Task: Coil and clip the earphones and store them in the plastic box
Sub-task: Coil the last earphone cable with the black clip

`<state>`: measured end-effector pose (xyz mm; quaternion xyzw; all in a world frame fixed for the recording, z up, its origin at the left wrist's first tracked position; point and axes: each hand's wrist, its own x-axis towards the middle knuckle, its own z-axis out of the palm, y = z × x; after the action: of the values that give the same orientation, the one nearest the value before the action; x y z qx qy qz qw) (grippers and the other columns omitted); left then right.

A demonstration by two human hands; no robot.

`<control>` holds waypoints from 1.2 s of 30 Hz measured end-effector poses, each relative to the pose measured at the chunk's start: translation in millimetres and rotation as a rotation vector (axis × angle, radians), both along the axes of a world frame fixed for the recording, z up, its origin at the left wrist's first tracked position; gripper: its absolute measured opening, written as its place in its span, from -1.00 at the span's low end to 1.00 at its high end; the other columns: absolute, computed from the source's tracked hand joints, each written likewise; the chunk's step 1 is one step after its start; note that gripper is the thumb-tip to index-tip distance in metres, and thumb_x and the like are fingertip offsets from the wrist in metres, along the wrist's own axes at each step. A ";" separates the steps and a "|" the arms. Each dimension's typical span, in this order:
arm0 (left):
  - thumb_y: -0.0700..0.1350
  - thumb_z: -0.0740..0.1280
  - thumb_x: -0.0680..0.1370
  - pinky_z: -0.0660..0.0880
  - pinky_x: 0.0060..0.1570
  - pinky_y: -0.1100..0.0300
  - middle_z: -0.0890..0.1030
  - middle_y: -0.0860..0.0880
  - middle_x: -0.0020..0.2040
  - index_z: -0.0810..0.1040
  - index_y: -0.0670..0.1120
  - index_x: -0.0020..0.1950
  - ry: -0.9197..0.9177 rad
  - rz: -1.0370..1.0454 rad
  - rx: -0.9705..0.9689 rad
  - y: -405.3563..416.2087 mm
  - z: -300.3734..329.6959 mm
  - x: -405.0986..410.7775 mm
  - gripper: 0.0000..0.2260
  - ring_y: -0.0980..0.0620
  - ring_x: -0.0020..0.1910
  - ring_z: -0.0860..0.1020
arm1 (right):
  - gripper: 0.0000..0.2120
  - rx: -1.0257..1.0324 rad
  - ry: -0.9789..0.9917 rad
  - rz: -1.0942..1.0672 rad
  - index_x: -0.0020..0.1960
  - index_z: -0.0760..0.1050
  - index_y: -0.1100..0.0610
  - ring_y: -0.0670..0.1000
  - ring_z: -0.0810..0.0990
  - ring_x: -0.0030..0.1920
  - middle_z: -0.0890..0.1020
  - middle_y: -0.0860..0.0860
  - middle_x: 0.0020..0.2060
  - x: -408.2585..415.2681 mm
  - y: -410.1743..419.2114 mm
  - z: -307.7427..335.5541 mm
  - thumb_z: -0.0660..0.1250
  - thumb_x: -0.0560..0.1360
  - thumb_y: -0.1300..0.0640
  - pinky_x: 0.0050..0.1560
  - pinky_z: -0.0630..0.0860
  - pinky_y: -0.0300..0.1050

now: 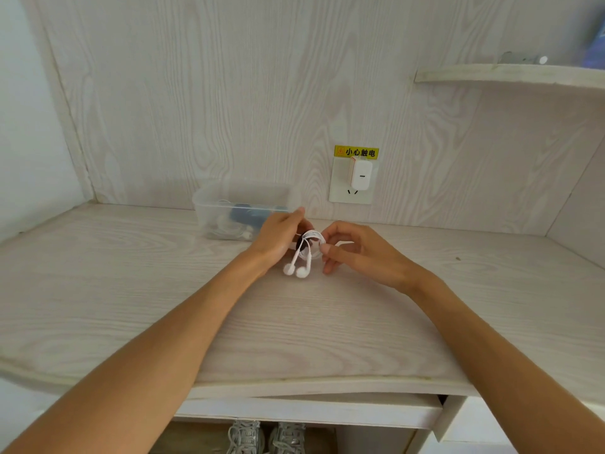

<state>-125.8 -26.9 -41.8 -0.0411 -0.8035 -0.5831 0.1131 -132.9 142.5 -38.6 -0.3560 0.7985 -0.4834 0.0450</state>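
White earphones (302, 257) are wound into a small coil held above the desk, with both earbuds hanging down below it. My left hand (278, 237) grips the coil from the left, and something dark shows between its fingers and the coil. My right hand (353, 250) pinches the coil's right side between thumb and forefinger. A clear plastic box (209, 204) stands behind my left hand against the wall; white cables and a blue item lie inside it.
A pale wood desk (163, 290) carries everything. On the back wall a socket plate (340, 196) holds a white charger (360, 175) under a yellow warning label. A shelf (507, 75) juts out at upper right. Below the desk edge are grey shoes (265, 437).
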 end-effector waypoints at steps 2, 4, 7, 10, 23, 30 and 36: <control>-0.02 0.06 0.66 0.43 -0.25 0.35 0.61 0.03 -0.32 0.56 -0.16 -0.18 -0.012 -0.075 -0.011 1.8 -0.3 1.7 -0.61 0.18 -0.33 0.54 | -0.82 -0.028 -0.009 -0.038 0.09 0.50 0.29 0.10 0.68 -0.16 0.62 0.21 -0.08 -1.4 3.2 0.3 0.28 0.56 0.19 -0.06 0.59 -0.18; 0.01 0.08 0.66 0.50 -0.18 0.29 0.63 0.02 -0.24 0.57 -0.12 -0.16 -0.069 -0.089 0.051 7.4 2.4 1.5 -0.63 0.13 -0.22 0.57 | -0.79 -0.068 -0.045 -0.087 0.12 0.50 0.29 0.10 0.67 -0.11 0.64 0.18 -0.05 -4.9 6.7 1.5 0.26 0.57 0.18 -0.05 0.61 -0.17; 0.03 0.18 0.62 0.57 -0.11 0.18 0.67 0.01 -0.17 0.62 -0.07 -0.10 -0.172 -0.090 0.226 8.7 7.1 1.9 -0.72 0.07 -0.14 0.61 | -0.80 -0.083 -0.127 -0.196 0.17 0.50 0.22 -0.03 0.66 -0.11 0.66 0.11 -0.02 -8.9 8.5 3.8 0.23 0.59 0.20 -0.07 0.60 -0.26; 0.06 0.29 0.56 0.56 -0.02 0.21 0.70 0.01 -0.04 0.66 -0.05 0.05 -0.173 -0.206 0.195 4.5 4.2 4.3 -0.75 0.08 0.00 0.64 | -0.76 -0.154 -0.317 -0.238 0.20 0.53 0.19 0.04 0.67 -0.02 0.67 0.11 0.02 -11.2 9.8 6.4 0.17 0.62 0.15 0.02 0.60 -0.16; 0.00 0.38 0.51 0.57 -0.18 0.37 0.70 -0.04 -0.05 0.65 -0.14 0.07 -0.123 -0.081 0.315 7.3 0.4 5.4 -0.75 0.14 -0.10 0.67 | -0.79 -0.297 -0.299 -0.278 0.17 0.56 0.09 -0.02 0.65 0.03 0.65 0.07 0.05 -6.4 7.2 9.7 0.24 0.58 0.18 -0.08 0.61 -0.25; -0.09 0.39 0.51 0.58 -0.14 0.37 0.70 -0.07 -0.11 0.64 -0.20 0.02 -0.127 -0.021 0.584 13.9 15.5 13.4 -0.80 0.17 -0.19 0.67 | -0.68 -0.336 -0.450 -0.233 0.17 0.56 0.19 0.04 0.64 0.08 0.65 0.10 0.07 8.9 -13.1 20.0 0.13 0.62 0.04 0.06 0.59 -0.12; -0.06 0.40 0.51 0.56 -0.21 0.40 0.71 -0.01 -0.19 0.67 -0.12 -0.07 -0.064 0.048 0.475 1.1 34.0 33.9 -0.86 0.21 -0.23 0.66 | -0.60 -0.277 -0.410 -0.193 0.24 0.51 0.20 0.02 0.63 0.09 0.62 0.11 0.12 25.6 -35.3 34.2 0.04 0.65 0.00 0.07 0.55 -0.19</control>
<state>-91.9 -25.8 -7.8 0.0242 -0.6478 -0.7538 0.1077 -107.2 107.2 -4.4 -0.1758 0.7290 -0.6522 0.1104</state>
